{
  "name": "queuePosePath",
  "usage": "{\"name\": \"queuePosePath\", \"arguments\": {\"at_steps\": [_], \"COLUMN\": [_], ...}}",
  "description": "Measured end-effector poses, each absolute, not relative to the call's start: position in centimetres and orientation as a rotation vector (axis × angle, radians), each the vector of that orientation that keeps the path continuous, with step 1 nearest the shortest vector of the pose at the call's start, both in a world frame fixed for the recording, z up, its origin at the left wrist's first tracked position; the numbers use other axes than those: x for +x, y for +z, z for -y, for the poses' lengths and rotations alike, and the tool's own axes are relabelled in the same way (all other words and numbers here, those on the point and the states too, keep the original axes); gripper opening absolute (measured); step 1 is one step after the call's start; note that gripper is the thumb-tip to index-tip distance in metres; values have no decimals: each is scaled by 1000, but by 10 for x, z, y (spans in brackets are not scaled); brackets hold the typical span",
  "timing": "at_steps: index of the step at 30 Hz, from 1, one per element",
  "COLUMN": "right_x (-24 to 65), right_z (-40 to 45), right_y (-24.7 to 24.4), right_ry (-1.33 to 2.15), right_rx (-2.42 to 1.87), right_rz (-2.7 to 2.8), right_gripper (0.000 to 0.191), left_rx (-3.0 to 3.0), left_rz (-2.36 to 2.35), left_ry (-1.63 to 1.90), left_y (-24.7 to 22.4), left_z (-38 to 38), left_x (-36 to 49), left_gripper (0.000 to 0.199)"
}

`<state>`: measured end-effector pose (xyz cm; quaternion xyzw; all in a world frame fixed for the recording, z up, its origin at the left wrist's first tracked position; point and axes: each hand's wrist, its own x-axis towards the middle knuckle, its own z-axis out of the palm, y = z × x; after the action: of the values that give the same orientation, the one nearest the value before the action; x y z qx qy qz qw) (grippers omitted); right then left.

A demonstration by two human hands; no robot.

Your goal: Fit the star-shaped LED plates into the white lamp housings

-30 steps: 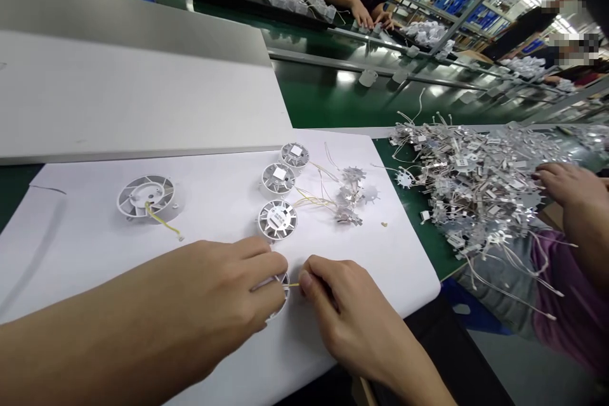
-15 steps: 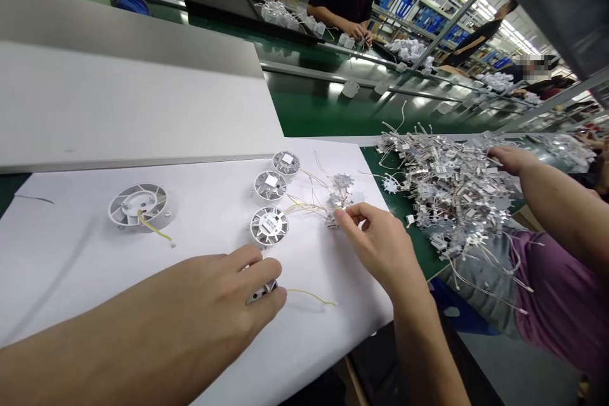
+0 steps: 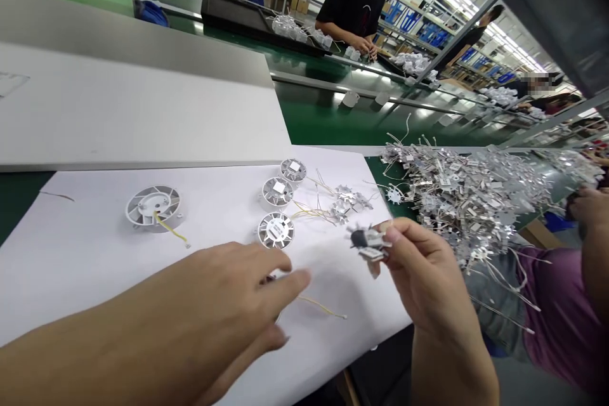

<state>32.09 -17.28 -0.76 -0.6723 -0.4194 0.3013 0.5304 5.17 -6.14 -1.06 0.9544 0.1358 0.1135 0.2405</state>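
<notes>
My right hand (image 3: 423, 266) is closed, pinching a small silver star-shaped metal plate (image 3: 368, 242) with a dark patch, lifted above the white sheet (image 3: 219, 203). Fingers apart, my left hand (image 3: 242, 298) is over a fan that it mostly hides; a yellow wire (image 3: 318, 306) runs out from beneath it. Beyond that hand lie a round fan (image 3: 276, 230) with a spoked metal face, a second fan (image 3: 277, 192) and a third fan (image 3: 293, 169), the latter two with white labels. More star-shaped plates (image 3: 347, 202) sit to their right on wires.
A larger white fan (image 3: 155, 206) lies at left. A thick white board (image 3: 143, 108) borders the sheet's far side. At right is a heap of metal plates with wires (image 3: 461, 190), with another person's arm (image 3: 590, 222) beyond. A co-worker (image 3: 354, 0) stands across the green conveyor (image 3: 323, 108).
My right hand has picked up a star-shaped metal plate and brought it nearer to me. My left hand's fingers have spread over the fan. The neighbouring person's arm has drawn back from the heap.
</notes>
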Motion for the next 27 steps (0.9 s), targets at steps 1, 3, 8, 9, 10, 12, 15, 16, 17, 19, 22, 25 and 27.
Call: {"name": "queuePosePath", "arguments": {"at_steps": [1, 3, 8, 9, 10, 12, 15, 16, 17, 19, 22, 25, 27], "right_x": [311, 294, 266, 263, 260, 256, 255, 255, 256, 256, 257, 263, 270], "right_z": [170, 165, 152, 150, 148, 143, 137, 136, 135, 134, 135, 135, 135], "right_y": [-7, -6, -6, -6, -7, -7, -7, -8, -8, -9, -13, -16, -19], "right_ry": [833, 1010, 1158, 1172, 1196, 1271, 1296, 1260, 1203, 1081, 996, 1031, 1052], "right_rx": [-1517, -1378, -1217, -1186, -1140, -1031, -903, -891, -891, -914, -960, -959, -945], "right_rz": [988, 959, 878, 856, 828, 737, 588, 559, 541, 513, 449, 355, 314], "right_gripper": [32, 31, 30, 30, 30, 28, 32, 33, 32, 32, 37, 40, 39], "left_rx": [2567, 2458, 1898, 1772, 1675, 1555, 1431, 1394, 1355, 1255, 1118, 1136, 1184], "left_rz": [-403, -481, -610, -605, -588, -555, -507, -501, -515, -578, -663, -681, -697], "left_ry": [359, 429, 271, 229, 203, 182, 215, 227, 230, 191, 107, 115, 115], "left_y": [-6, 2, 17, 19, 20, 20, 17, 17, 18, 22, 29, 31, 29], "left_z": [62, 61, 51, 48, 46, 43, 42, 41, 40, 37, 34, 33, 33], "left_x": [53, 54, 60, 62, 64, 66, 67, 67, 67, 67, 68, 68, 67], "left_gripper": [31, 43, 36, 26, 18, 12, 12, 12, 10, 6, 11, 11, 10]}}
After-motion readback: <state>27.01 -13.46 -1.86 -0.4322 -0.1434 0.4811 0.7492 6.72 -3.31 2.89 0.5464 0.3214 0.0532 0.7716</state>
